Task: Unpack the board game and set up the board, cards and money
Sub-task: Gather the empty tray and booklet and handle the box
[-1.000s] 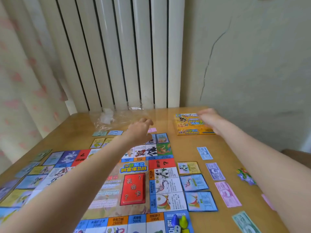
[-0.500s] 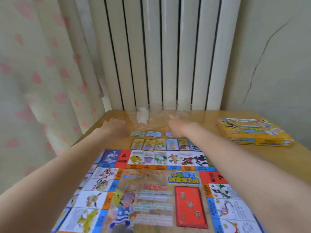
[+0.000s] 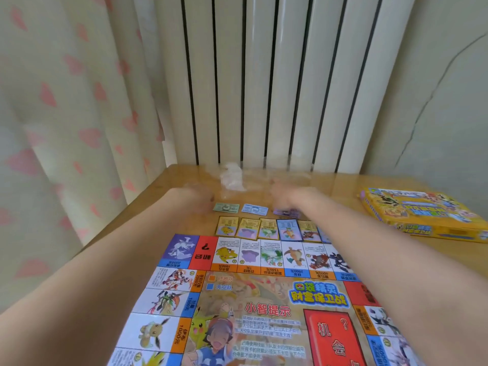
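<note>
The game board lies open on the wooden table, with a red card stack on its middle. Beyond its far edge lies a row of several property cards. Past them sit a green note, a blue note and a purple note. Both arms stretch over the board. My left hand and my right hand are blurred, at either side of a crumpled clear plastic bag by the table's far edge. Their fingers cannot be made out.
The yellow game box lies at the right of the table. A white radiator stands right behind the table's far edge. A curtain with pink hearts hangs on the left, and a cracked wall is on the right.
My right hand left the yellow box and swung left to the plastic bag. My left hand moved forward to the bag's left side. The view turned left.
</note>
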{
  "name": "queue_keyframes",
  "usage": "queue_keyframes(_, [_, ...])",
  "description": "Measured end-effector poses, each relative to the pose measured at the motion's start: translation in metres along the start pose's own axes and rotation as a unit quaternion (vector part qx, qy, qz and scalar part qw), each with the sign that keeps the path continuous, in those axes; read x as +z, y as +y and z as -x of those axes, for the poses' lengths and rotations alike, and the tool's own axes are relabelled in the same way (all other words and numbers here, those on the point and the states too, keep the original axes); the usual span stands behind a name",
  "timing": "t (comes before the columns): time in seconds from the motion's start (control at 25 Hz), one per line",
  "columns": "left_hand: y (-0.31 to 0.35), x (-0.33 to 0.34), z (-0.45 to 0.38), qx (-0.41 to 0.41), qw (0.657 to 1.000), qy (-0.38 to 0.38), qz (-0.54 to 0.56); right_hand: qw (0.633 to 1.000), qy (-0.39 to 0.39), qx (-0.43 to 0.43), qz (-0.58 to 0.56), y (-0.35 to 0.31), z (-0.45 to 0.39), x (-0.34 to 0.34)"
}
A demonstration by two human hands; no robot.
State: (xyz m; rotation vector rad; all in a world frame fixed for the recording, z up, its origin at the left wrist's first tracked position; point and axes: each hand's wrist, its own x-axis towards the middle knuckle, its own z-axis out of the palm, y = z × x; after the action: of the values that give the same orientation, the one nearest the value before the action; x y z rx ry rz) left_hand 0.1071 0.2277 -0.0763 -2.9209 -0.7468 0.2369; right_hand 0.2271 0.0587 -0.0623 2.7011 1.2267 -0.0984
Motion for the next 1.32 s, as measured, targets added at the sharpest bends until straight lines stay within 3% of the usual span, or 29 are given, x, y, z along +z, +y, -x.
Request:
queue_keyframes(0.08, [0.002, -0.005, -0.008, 0.012, 0.999, 0.009, 0.038, 0.995, 0.081, 0.004, -0.051, 0.011, -0.005, -0.017])
queue_keyframes(0.16, [0.008, -0.009, -0.021, 0.042, 0.993, 0.07, 0.09, 0.974, 0.2, 0.023, -0.102, 0.025, -0.003, -0.042])
queue_keyframes(0.28, [0.03, -0.013, -0.046, 0.077, 0.97, 0.094, 0.21, 0.948, 0.293, 0.033, -0.118, 0.043, -0.002, -0.057])
queue_keyframes(0.44, [0.05, 0.001, -0.068, 0.023, 0.983, -0.03, 0.182, 0.952, 0.279, 0.023, -0.127, 0.051, 0.0, -0.038])
queue_keyframes(0.48, [0.05, 0.003, -0.067, 0.001, 0.983, -0.027, 0.179, 0.955, 0.263, 0.018, -0.136, 0.052, 0.003, -0.035])
queue_keyframes(0.56, [0.046, -0.008, -0.057, -0.02, 0.975, 0.053, 0.214, 0.946, 0.266, 0.024, -0.181, 0.053, 0.008, -0.038])
queue_keyframes(0.64, [0.038, -0.033, -0.034, -0.037, 0.938, 0.168, 0.301, 0.917, 0.303, 0.052, -0.253, 0.046, 0.019, -0.052])
queue_keyframes(0.76, [0.017, -0.082, 0.012, -0.043, 0.852, 0.274, 0.443, 0.813, 0.394, 0.114, -0.413, 0.028, 0.054, -0.097])
queue_keyframes(0.84, [0.006, -0.111, 0.054, -0.039, 0.763, 0.277, 0.582, 0.738, 0.425, 0.139, -0.506, 0.009, 0.09, -0.128])
queue_keyframes(0.88, [0.004, -0.124, 0.075, -0.036, 0.699, 0.262, 0.664, 0.7, 0.43, 0.14, -0.553, -0.003, 0.107, -0.139])
queue_keyframes(0.92, [0.002, -0.134, 0.095, -0.035, 0.648, 0.244, 0.721, 0.671, 0.425, 0.133, -0.593, -0.019, 0.125, -0.146])
queue_keyframes(1.0, [0.006, -0.149, 0.153, -0.038, 0.598, 0.246, 0.762, 0.656, 0.381, 0.088, -0.646, -0.062, 0.164, -0.147])
queue_keyframes(1.08, [0.004, -0.156, 0.205, -0.046, 0.6, 0.261, 0.755, 0.645, 0.276, -0.035, -0.711, -0.109, 0.203, -0.136])
queue_keyframes(1.12, [0.0, -0.154, 0.231, -0.058, 0.608, 0.263, 0.746, 0.623, 0.19, -0.11, -0.751, -0.13, 0.225, -0.129])
queue_keyframes(1.16, [0.0, -0.155, 0.258, -0.082, 0.594, 0.256, 0.758, 0.609, 0.104, -0.173, -0.767, -0.144, 0.244, -0.123])
queue_keyframes(1.2, [0.001, -0.153, 0.282, -0.079, 0.576, 0.257, 0.772, 0.616, 0.036, -0.22, -0.756, -0.153, 0.264, -0.116])
queue_keyframes(1.24, [0.006, -0.149, 0.305, -0.047, 0.581, 0.229, 0.779, 0.628, -0.005, -0.253, -0.736, -0.157, 0.278, -0.108])
queue_keyframes(1.28, [0.014, -0.142, 0.324, -0.01, 0.568, 0.208, 0.796, 0.63, -0.026, -0.273, -0.726, -0.156, 0.29, -0.102])
queue_keyframes(1.32, [0.021, -0.133, 0.345, 0.01, 0.52, 0.176, 0.836, 0.618, -0.031, -0.275, -0.736, -0.154, 0.302, -0.095])
